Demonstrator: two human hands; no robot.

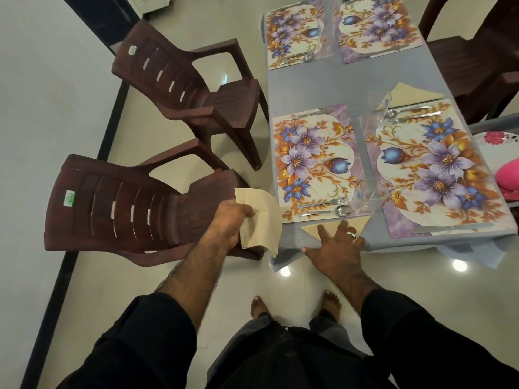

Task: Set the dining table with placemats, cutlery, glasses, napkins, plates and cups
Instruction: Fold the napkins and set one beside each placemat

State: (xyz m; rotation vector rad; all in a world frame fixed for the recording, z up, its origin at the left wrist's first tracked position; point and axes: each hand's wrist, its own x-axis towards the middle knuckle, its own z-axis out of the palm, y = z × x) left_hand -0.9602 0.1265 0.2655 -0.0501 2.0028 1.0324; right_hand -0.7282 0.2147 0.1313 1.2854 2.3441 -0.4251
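Note:
My left hand (230, 223) grips a stack of cream napkins (261, 220) just off the table's near-left corner. My right hand (335, 245) lies flat with fingers spread on a folded triangular napkin (356, 224) at the table's near edge. Above it a fork (323, 203) and spoon (327, 211) lie on a floral placemat (314, 161). A second near placemat (432, 169) carries cutlery (407, 113), a knife (452, 228) and another folded napkin (407, 94) beside it. Two far placemats (295, 32) (376, 26) also hold cutlery. A clear glass (370, 197) is faintly visible between the near mats.
The table (309, 85) has a grey cloth. Two brown plastic chairs (191, 88) (129, 206) stand on its left, another chair (477, 51) on the right. A flowered white plate (500, 141) and a pink item (508, 175) sit at the right edge. My bare feet (258, 304) stand on glossy tile.

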